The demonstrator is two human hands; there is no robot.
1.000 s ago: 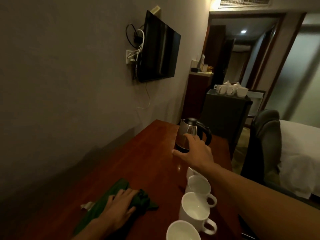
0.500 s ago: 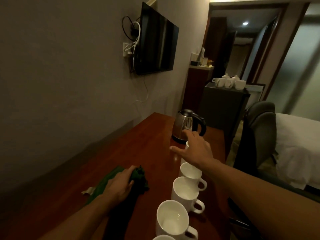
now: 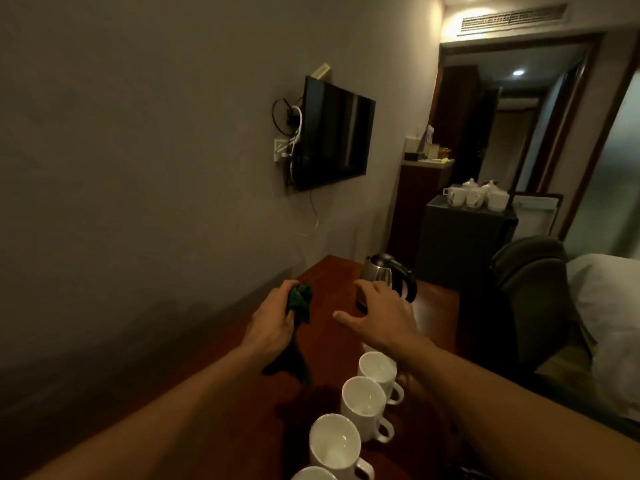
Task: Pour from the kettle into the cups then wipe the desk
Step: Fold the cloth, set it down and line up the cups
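Lifted cloth (image 3: 300,300) dangles, kettle (image 3: 378,274) spout seemingly leftward

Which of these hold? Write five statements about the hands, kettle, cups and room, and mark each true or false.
1. The left hand grips the green cloth. True.
2. The right hand lifts the kettle by its handle. False: the hand is open with fingers spread, and the kettle sits on the desk.
3. The white cups stand upright in a row on the desk. True.
4. The cups are brim-full of dark tea. False: their insides show white and look empty.
5. The wall TV has a dark screen. True.
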